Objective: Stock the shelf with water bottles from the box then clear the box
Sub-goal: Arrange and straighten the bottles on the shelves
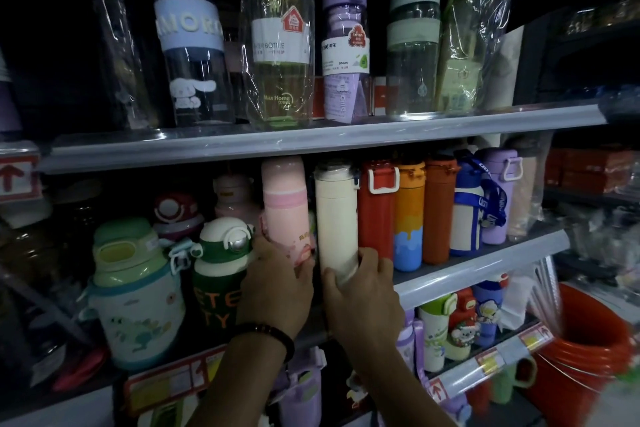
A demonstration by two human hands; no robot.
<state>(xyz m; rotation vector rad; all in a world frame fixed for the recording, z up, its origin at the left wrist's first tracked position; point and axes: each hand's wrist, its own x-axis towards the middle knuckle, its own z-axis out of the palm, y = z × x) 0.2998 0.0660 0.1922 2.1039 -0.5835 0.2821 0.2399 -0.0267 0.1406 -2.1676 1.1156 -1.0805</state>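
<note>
Both hands reach up to the middle shelf. My left hand, with a dark bead bracelet on its wrist, grips the base of a tall pink bottle that stands upright. My right hand grips the bottom of a cream-white bottle right beside it. To their right stand a red bottle, an orange-and-blue bottle and an orange-red bottle. No box is in view.
Left of my hands stand a green-and-white kids' flask and a mint one. The top shelf holds clear wrapped bottles. Small bottles fill the shelf below. Stacked red buckets sit at the lower right.
</note>
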